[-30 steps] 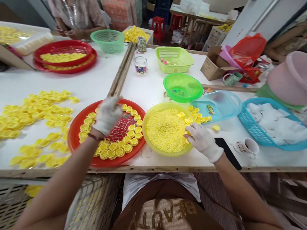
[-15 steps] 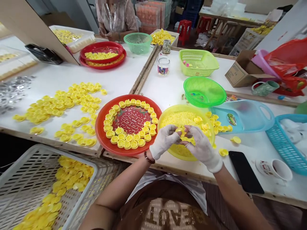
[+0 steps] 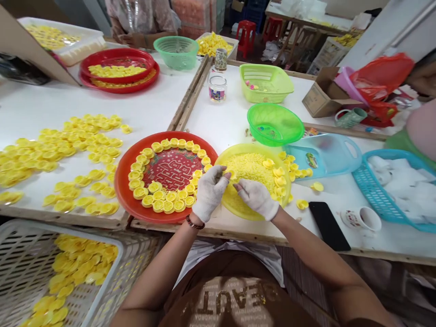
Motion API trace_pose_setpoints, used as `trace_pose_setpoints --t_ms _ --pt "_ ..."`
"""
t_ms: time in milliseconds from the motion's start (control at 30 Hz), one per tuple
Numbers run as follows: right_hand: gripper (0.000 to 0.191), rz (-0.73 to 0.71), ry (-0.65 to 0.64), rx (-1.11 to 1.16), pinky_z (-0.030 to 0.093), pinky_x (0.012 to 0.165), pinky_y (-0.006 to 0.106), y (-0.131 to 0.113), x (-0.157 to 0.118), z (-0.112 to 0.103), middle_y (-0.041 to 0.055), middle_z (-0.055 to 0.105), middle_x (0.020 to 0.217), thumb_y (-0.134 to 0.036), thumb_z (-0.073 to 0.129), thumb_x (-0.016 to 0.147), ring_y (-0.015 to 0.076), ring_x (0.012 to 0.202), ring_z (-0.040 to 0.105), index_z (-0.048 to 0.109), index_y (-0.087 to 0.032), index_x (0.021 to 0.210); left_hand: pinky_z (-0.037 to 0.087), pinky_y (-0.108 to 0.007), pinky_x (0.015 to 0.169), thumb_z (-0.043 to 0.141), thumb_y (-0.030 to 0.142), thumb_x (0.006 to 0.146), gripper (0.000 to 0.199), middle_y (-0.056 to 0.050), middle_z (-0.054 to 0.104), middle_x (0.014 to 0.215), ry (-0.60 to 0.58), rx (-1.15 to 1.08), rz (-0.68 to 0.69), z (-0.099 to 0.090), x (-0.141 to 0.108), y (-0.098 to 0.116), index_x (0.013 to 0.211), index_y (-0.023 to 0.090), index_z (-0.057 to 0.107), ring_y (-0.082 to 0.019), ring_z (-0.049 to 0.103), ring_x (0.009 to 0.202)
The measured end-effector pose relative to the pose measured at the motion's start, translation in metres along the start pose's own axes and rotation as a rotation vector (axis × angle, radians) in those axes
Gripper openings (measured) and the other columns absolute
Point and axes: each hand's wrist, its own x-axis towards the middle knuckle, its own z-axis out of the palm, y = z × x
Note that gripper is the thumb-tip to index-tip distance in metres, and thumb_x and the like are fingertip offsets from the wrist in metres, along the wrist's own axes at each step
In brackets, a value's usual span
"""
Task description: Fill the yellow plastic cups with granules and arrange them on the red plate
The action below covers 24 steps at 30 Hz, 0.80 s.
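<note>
My left hand, in a white glove with bare fingertips, pinches a small round yellow plastic piece over the near-left rim of a yellow bowl. Just right of it, my right hand, gloved alike, has its fingertips pressed together; whether they hold anything I cannot make out. Tiny yellow bits fill the bowl, and several yellow flower-like pieces lie along its right side. Left of the hands, a red tray carries a ring of round yellow pieces.
Loose yellow pieces spread over the table's left. A grey crate stands below the edge. To the right are a phone, a cup and a blue basket. A green bowl sits behind. Another person sits across.
Both hands have shifted left, from over the bowl's middle to its left rim, and the right hand has drawn slightly apart from the left. The whole view has swung right.
</note>
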Motion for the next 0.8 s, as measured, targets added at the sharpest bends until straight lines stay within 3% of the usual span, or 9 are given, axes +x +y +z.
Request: trace_pose_setpoints --t_ms 133,200,267,367,500,800 --pt "0.045 0.334 0.194 0.896 0.027 0.045 0.025 0.0 0.016 -0.025 -0.006 0.036 0.055 -0.06 0.045 0.095 0.01 0.046 0.033 0.038 -0.024 0.069 0.054 -0.025 0.061 0.069 0.045 0.081 0.033 -0.004 0.067 0.08 -0.122 -0.048 -0.098 0.011 -0.001 0.004 0.093 0.014 0.07 -0.015 0.062 0.066" --pt "0.046 0.401 0.237 1.233 0.023 0.042 0.022 -0.003 0.023 -0.036 -0.008 0.035 0.055 -0.064 0.05 0.091 0.0079 0.043 0.03 0.038 -0.024 0.073 0.054 -0.025 0.059 0.067 0.045 0.08 0.032 -0.004 0.067 0.075 -0.198 -0.046 -0.136 0.021 -0.002 0.006 0.086 0.013 0.071 -0.015 0.062 0.062" --pt "0.047 0.391 0.293 1.408 0.025 0.042 0.02 -0.007 0.028 -0.043 -0.0086 0.036 0.056 -0.064 0.054 0.088 0.0065 0.043 0.031 0.039 -0.023 0.073 0.053 -0.024 0.057 0.064 0.044 0.081 0.03 -0.003 0.065 0.068 -0.265 -0.025 -0.138 0.032 -0.003 0.007 0.079 0.014 0.07 -0.015 0.062 0.059" --pt "0.046 0.344 0.397 1.482 0.03 0.043 0.019 -0.015 0.031 -0.045 -0.008 0.038 0.057 -0.062 0.056 0.089 0.0061 0.044 0.037 0.04 -0.022 0.072 0.053 -0.024 0.056 0.061 0.044 0.08 0.032 -0.003 0.062 0.062 -0.326 -0.02 -0.136 0.044 -0.002 0.008 0.073 0.014 0.067 -0.016 0.062 0.058" --pt "0.047 0.318 0.483 1.46 0.035 0.045 0.019 -0.017 0.034 -0.041 -0.0073 0.041 0.057 -0.063 0.056 0.089 0.007 0.047 0.043 0.041 -0.022 0.072 0.055 -0.026 0.055 0.063 0.047 0.077 0.034 -0.003 0.062 0.063 -0.314 -0.055 -0.176 0.048 0.001 0.011 0.075 0.013 0.068 -0.017 0.063 0.057" --pt "0.043 0.315 0.496 1.461 0.023 0.039 0.018 -0.004 0.034 -0.048 -0.0098 0.034 0.056 -0.06 0.06 0.087 0.0046 0.04 0.031 0.04 -0.023 0.076 0.06 -0.028 0.067 0.075 0.046 0.073 0.036 -0.004 0.066 0.074 -0.318 -0.234 -0.285 0.037 0.001 0.012 0.082 0.012 0.069 -0.016 0.066 0.065"
